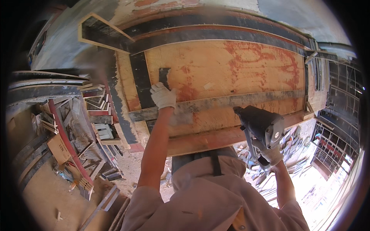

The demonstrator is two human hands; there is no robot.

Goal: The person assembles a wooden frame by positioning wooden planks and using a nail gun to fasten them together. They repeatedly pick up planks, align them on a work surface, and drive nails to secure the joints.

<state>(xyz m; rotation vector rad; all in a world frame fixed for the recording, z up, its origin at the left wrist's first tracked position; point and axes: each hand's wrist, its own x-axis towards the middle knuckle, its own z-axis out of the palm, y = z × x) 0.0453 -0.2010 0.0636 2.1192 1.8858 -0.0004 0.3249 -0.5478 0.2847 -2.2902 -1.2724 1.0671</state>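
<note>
On the orange plywood panel [231,65], at ten o'clock: left hand [163,96] gloved, fingers loosely curled, pressing the grey batten [216,103] flat. At four o'clock, right hand [271,154] wrapped fully round the black nail gun [259,124] (nose near the batten). Best kept square, batten pinned firm, fingers clear.

My gloved left hand [163,96] presses a grey batten [231,101] flat on the plywood panel [231,65]. My right hand [269,154] grips a black nail gun [260,123] near the batten.
</note>
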